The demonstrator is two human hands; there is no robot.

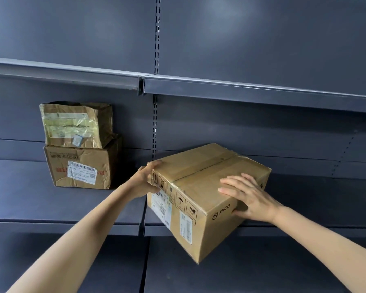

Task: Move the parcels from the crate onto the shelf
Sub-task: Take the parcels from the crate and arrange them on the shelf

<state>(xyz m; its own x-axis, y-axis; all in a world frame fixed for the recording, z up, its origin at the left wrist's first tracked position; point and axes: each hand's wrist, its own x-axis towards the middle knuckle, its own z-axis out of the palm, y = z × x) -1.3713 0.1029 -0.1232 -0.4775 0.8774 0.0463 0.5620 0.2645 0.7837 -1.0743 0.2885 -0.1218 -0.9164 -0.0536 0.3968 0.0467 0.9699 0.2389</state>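
A large cardboard box (207, 199) printed "PICO" sits tilted at the front edge of the dark shelf (61, 199), its near corner hanging out over the lip toward 6 o'clock. Shipping labels and handling symbols cover its near left face.

The left hand (145, 182) grips the box's left end at 9 o'clock, fingers (154, 164) curled over the top edge and thumb pressed on the side face. The right hand (250, 197) lies on the right part of the top, at 3 o'clock, fingers (230, 182) spread flat and thumb hooked against the near face beside the lettering. Both hands are closed on this box.

Well apart at 10 o'clock, further back on the same shelf, a crumpled taped parcel (76, 124) rests on top of a dented labelled carton (81, 168). Another shelf (241, 89) runs overhead.
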